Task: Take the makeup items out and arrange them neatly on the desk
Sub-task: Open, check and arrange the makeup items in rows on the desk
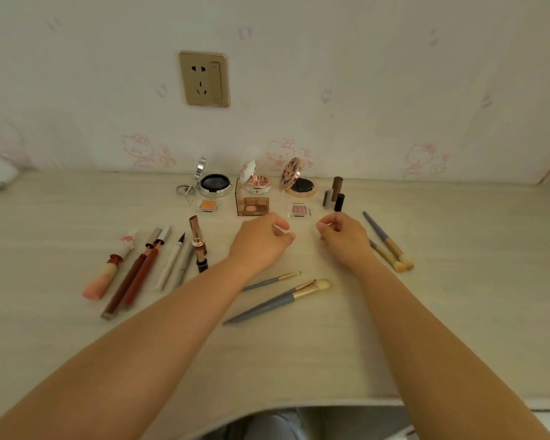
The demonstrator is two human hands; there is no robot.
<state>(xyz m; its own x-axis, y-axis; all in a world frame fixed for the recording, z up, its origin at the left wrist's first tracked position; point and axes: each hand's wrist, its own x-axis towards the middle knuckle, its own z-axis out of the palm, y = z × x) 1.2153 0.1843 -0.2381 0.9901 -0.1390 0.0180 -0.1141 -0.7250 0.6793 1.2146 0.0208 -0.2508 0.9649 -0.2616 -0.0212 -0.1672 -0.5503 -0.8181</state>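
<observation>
- Head view looks down on a pale desk point(426, 328) set against a papered wall with a socket point(204, 79).
- Left hand point(259, 241) hovers above the middle of the desk, fingers curled in, thumb and forefinger pinched; whether they grip anything I cannot tell.
- Right hand point(343, 235) hovers just beside it, apart from it, fingers curled the same way; I cannot tell if it holds anything.
- Along the far edge stand three open round compacts: a silver one point(215, 185), a white one point(258, 183) and a dark flowered one point(300, 185).
- In front of them lie a small orange pan point(207, 205), a brown palette point(253, 206) and a small pink pan point(298, 209).
- Three short tubes point(334, 193) stand upright right of the compacts.
- Toward the left edge lie a pink bottle point(104, 276), two red lip tubes point(134, 274), two pens point(175, 265) and a gold lipstick point(198, 238), side by side.
- Two brushes point(386, 242) lie right of the right hand.
- Three more brushes point(277, 296) lie between the forearms.
</observation>
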